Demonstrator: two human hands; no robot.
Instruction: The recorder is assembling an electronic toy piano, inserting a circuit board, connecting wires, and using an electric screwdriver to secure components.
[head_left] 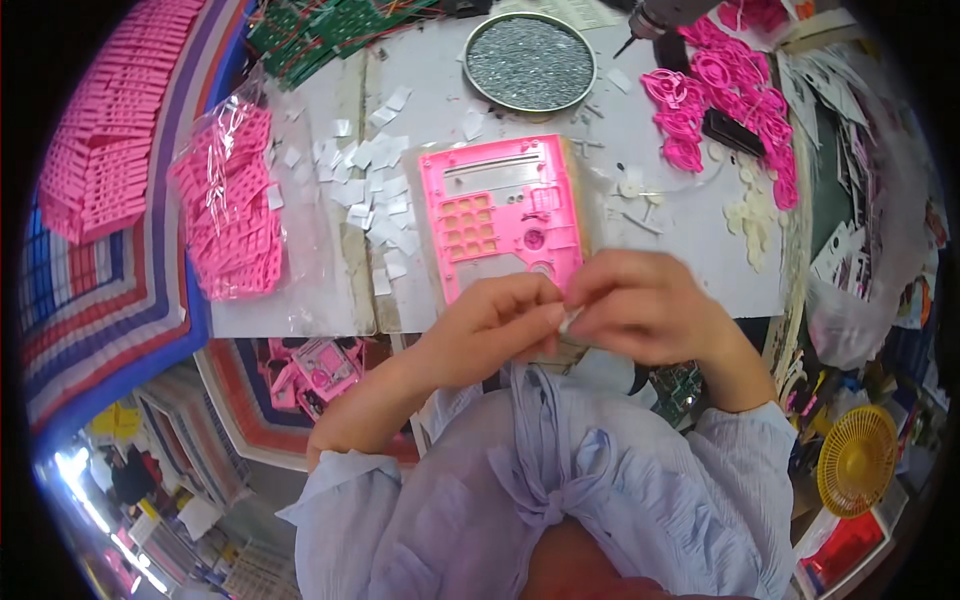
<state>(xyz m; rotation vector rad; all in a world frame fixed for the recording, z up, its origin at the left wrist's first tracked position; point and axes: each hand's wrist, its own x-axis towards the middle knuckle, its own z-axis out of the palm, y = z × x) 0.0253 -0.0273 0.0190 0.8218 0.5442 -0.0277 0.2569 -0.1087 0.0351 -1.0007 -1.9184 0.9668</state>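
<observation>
My left hand [495,325] and my right hand [640,305] meet at the near edge of the table, fingertips pinched together. Between them shows a bit of a small white piece [570,320]; most of it is covered by the fingers, so its kind is unclear. Just beyond my hands lies a pink plastic casing [510,215], inner side up, with a grid of square holes, a long slot and a round opening. It rests on a pad wrapped in clear plastic, and my hands overlap its near edge.
White paper squares [375,160] lie scattered left of the casing, beside a bag of pink keypad parts [235,210]. Beyond stands a round tin of small screws [530,62]. An electric screwdriver [650,22] hangs near pink ring-shaped parts [725,80]. Green circuit boards [320,40] are piled far left.
</observation>
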